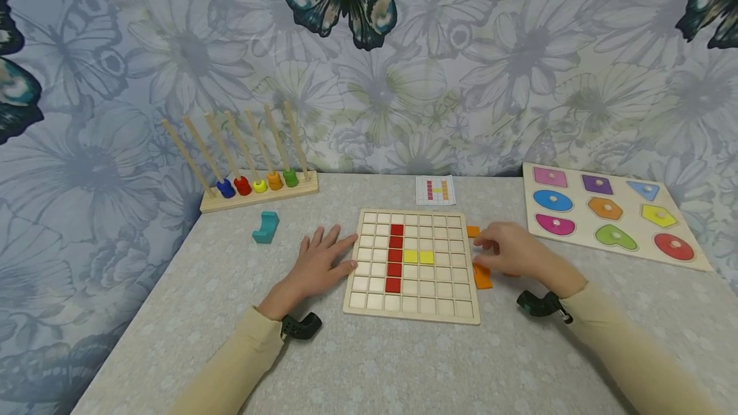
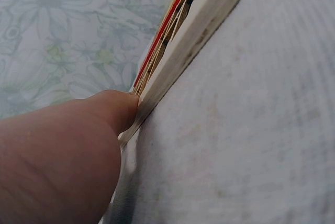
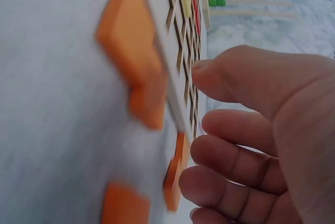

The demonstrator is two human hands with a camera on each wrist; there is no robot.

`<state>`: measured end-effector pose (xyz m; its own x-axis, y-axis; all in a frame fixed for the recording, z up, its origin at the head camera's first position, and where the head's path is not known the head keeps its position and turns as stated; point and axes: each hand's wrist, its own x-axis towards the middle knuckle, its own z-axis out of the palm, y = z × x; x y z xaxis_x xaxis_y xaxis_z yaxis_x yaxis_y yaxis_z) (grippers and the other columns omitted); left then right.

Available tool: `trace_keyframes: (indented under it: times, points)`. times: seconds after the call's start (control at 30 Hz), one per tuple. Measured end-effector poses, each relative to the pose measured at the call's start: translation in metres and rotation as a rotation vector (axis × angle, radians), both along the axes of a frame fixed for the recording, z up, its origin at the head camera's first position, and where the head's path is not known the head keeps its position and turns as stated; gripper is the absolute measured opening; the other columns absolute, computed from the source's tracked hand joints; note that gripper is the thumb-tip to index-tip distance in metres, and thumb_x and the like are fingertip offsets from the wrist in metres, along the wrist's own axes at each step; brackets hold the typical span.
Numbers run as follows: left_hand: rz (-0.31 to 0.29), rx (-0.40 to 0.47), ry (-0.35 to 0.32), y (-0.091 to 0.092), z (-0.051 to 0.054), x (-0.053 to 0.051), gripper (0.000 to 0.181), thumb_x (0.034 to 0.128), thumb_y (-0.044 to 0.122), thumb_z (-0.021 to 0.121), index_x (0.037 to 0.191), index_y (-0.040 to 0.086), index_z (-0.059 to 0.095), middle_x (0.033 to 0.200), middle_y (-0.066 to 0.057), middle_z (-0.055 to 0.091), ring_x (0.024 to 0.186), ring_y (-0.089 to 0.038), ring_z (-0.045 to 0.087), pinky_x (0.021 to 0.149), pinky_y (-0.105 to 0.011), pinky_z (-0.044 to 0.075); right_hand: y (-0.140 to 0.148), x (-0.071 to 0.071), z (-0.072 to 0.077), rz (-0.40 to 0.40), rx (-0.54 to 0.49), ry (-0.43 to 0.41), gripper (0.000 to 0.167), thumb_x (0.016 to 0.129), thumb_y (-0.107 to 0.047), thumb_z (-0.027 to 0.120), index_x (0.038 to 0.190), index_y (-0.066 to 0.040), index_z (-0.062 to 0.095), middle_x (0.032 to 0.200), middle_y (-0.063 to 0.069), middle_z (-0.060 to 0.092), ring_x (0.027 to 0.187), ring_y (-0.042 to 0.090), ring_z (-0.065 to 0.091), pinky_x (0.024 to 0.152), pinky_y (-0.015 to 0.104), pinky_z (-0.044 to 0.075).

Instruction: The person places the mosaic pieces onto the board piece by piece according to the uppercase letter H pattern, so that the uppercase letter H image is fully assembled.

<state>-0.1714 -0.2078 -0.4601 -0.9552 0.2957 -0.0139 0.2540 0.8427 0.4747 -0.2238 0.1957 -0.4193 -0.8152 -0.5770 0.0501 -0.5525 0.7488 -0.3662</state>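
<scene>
The board (image 1: 427, 305) lies flat on the worktop (image 1: 369, 364), a column of red tiles (image 1: 394, 255) and 2 yellow tiles (image 1: 426, 257) in its cells; a hard push at its rim could shift it and jolt those out of line. The orange tiles (image 1: 482, 278) lie loose by its right rim, and the likeliest slip is here: the right wrist view shows some bunched together, so a careless pinch could skid a neighbour or take 2 at once. The right hand (image 1: 510, 248) is just beside them, fingers bent and thumb apart, with nothing seen in its grip (its underside is hidden from the head view), so groping by feel might jam a tile against the rim. The left hand (image 1: 319, 266) has its fingers spread and grips nothing, thumb and forefinger at the left rim; if it pressed unevenly, the board might turn. Past the far rim is the card (image 1: 436, 191), which a shove from the near side could knock. The teal block (image 1: 266, 228) sits near the left fingertips, where a stretch could nudge it; the stacker (image 1: 308, 186), further back, has tall pegs that could catch a sleeve. At far right, a wide swing of the forearm might bump the puzzle (image 1: 580, 203).
</scene>
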Motion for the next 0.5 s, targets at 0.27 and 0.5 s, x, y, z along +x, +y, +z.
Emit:
trace_keyframes:
  times: [0.27, 0.5]
  points:
    - [-0.005, 0.012, -0.003, -0.001, 0.000, 0.001, 0.060, 0.1038, 0.039, 0.057, 0.158, 0.018, 0.043, 0.168, -0.024, 0.020, 0.155, -0.054, 0.005, 0.119, -0.076, 0.004, 0.028, 0.010, -0.006, -0.043, 0.034, 0.002, 0.028, 0.082, -0.027, 0.084, 0.100, -0.007, 0.078, 0.079, -0.005, 0.065, 0.070, 0.008, 0.051, 0.065, 0.023, 0.049]
    - [-0.006, 0.010, 0.006, -0.001, 0.001, 0.001, 0.060, 0.1037, 0.039, 0.056, 0.158, 0.018, 0.043, 0.168, -0.025, 0.021, 0.155, -0.055, 0.005, 0.119, -0.076, 0.004, 0.045, 0.022, -0.007, -0.065, 0.052, 0.003, 0.027, 0.079, -0.027, 0.086, 0.099, -0.010, 0.079, 0.082, -0.008, 0.065, 0.074, 0.006, 0.051, 0.067, 0.023, 0.048]
